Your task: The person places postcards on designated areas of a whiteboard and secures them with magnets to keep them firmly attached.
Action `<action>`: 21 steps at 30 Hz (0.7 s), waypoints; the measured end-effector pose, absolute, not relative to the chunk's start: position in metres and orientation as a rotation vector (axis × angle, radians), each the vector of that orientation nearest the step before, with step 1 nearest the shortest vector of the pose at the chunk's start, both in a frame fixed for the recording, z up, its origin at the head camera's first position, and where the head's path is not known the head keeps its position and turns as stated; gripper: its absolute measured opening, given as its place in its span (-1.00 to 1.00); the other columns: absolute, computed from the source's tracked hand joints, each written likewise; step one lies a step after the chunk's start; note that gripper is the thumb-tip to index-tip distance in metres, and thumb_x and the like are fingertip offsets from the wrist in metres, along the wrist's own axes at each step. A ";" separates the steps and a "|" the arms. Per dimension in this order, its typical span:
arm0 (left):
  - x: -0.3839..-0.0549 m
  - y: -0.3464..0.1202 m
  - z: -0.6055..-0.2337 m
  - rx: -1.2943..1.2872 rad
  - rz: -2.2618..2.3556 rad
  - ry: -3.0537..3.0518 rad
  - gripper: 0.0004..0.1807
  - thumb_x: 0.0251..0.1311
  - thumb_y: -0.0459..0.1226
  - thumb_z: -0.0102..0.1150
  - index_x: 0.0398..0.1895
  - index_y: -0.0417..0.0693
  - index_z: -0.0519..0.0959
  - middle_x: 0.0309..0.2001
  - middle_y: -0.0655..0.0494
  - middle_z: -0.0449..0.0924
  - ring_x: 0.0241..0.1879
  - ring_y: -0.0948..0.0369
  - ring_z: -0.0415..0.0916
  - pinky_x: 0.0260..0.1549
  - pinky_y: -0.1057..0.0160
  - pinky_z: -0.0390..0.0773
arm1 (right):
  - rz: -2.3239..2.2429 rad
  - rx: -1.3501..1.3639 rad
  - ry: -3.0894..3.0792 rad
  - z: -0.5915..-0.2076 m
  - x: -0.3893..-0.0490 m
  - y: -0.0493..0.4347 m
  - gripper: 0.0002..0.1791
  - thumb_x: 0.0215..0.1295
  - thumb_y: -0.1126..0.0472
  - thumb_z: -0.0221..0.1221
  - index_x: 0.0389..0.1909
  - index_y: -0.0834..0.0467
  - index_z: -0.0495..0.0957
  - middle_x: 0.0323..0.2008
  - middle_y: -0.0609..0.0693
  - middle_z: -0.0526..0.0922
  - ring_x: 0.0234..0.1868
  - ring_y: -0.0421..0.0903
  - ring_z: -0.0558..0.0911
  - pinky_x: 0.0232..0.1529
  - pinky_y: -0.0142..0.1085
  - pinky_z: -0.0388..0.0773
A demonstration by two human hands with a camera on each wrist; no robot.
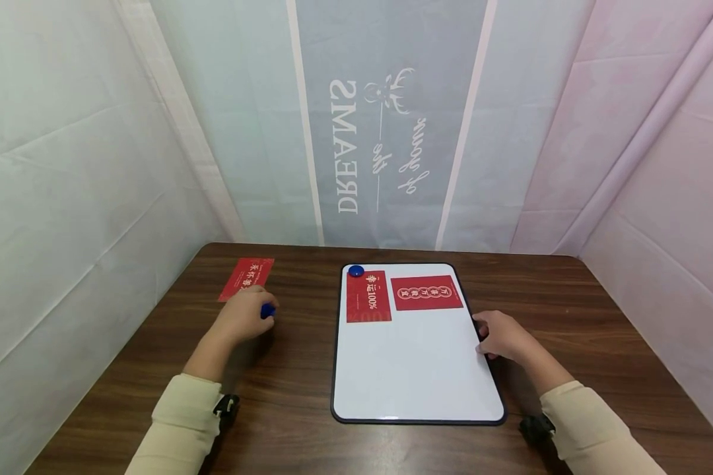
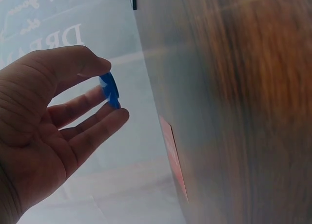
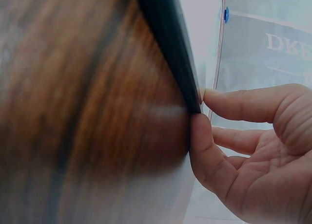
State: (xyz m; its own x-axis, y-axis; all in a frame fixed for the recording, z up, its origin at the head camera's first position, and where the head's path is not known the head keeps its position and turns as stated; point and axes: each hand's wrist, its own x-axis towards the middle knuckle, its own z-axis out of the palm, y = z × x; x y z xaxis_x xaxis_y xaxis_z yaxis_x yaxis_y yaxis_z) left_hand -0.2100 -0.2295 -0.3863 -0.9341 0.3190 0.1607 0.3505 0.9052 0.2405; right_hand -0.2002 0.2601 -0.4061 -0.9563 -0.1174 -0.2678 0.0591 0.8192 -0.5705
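My left hand (image 1: 237,318) pinches a round blue magnet (image 2: 110,90) between thumb and fingertips, held above the table. Just beyond that hand lies a red card (image 1: 255,269) with white characters, partly hidden by it. The whiteboard (image 1: 410,373), black-framed, lies flat at mid-table. My right hand (image 1: 506,338) grips its right edge, thumb over the frame and index finger against the side. On the board's far left is an upright red card (image 1: 368,305), with another blue magnet (image 1: 356,270) at its top left corner. Beside it lies a sideways red card (image 1: 426,293).
Dark wood-grain table (image 1: 297,369) surrounds the board. A grey curtain (image 1: 386,224) with white lettering hangs behind the far table edge. Pale cloth walls (image 1: 83,198) enclose both sides. Both wrists wear small black devices (image 1: 537,429).
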 end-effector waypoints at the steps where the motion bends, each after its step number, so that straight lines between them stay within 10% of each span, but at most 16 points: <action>1: -0.210 -0.228 -0.387 -0.529 -0.403 -2.939 -0.77 0.04 -0.32 0.39 -0.20 -0.14 0.68 -0.19 -0.01 0.57 -0.14 -0.02 0.56 -0.09 -0.11 0.57 | -0.861 -0.045 2.713 -0.406 -0.200 0.260 -0.23 0.04 0.45 0.39 0.26 0.53 0.26 -0.23 0.26 0.50 -0.48 -0.03 0.56 -0.39 -0.20 0.65; 21: -0.210 -0.188 -0.385 -0.631 -0.376 -2.888 -0.79 -0.02 -0.31 0.39 -0.25 -0.08 0.71 -0.20 0.03 0.58 -0.22 0.09 0.53 -0.14 0.04 0.61 | -0.882 -0.065 2.715 -0.406 -0.199 0.260 -0.24 0.02 0.48 0.38 0.24 0.56 0.26 -0.24 0.26 0.50 -0.48 -0.04 0.56 -0.41 -0.20 0.65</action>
